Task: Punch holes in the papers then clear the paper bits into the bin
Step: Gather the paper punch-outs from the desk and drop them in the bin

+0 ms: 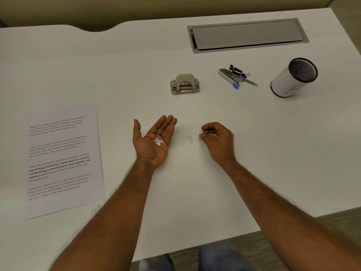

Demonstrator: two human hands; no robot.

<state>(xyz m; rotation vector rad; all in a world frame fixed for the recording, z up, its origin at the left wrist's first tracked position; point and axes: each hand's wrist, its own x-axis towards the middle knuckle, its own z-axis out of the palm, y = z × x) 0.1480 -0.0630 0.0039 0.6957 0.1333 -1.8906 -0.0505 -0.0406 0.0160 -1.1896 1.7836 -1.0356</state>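
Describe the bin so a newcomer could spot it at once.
Find the grey hatch set into the white desk, far right. Nearer than its right end stands the bin: the only upright cylinder, white-wrapped with dark mesh inside, right of the stationery.

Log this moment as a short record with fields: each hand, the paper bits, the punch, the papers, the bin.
left hand: palm up, fingers straight, carrying a small pile of paper bits
right hand: fingertips pinch a single bit
loose bits: a few faint ones on the table between the hands
hole punch: beyond the hands, untouched
papers: stacked flat, far left
bin: standing at right, open top
stage: bits not yet in the bin
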